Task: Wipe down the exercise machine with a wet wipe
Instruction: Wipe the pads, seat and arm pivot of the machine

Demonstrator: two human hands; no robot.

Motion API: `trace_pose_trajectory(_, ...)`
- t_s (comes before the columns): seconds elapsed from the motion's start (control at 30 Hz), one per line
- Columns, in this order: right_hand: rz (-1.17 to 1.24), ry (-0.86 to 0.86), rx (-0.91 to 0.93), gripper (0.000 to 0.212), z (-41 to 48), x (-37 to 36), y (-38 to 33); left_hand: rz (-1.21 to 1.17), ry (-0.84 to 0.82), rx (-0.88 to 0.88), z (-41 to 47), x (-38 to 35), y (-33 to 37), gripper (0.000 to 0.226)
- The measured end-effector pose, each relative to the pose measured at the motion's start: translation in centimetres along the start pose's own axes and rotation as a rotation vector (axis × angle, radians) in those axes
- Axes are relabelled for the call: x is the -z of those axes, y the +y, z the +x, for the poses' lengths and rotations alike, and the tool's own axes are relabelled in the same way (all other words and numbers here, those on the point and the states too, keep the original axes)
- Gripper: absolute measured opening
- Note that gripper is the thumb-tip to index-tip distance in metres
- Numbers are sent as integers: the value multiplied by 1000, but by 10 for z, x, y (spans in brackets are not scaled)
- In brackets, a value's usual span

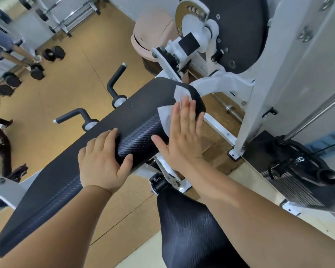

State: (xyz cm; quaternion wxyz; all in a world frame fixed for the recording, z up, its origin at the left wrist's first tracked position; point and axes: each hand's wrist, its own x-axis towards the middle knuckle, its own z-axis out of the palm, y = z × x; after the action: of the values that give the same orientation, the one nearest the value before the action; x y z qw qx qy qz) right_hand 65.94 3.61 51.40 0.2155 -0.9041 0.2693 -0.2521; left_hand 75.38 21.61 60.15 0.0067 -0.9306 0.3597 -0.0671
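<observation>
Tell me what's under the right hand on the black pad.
A white wet wipe, pressed flat onto the black pad by the right hand, fingers straight. Its edges show above and left of the fingers; the part beneath the palm and fingers is covered.

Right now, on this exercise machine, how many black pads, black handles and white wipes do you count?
Black textured pads: 2
Black bent handles with silver caps: 2
White wet wipe: 1
Total: 5
</observation>
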Motion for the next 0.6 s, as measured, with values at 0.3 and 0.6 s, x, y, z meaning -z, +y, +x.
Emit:
trace_pose_trajectory(0.3, 415, -49, -456, 100, -19, -7, -73, -78, 31, -45, -3, 2, -3, 70)
trace_pose_trajectory(0.6, 629, 129, -614, 101, 19, -2, -44, -267, 30, -133, -5, 4, -11, 69)
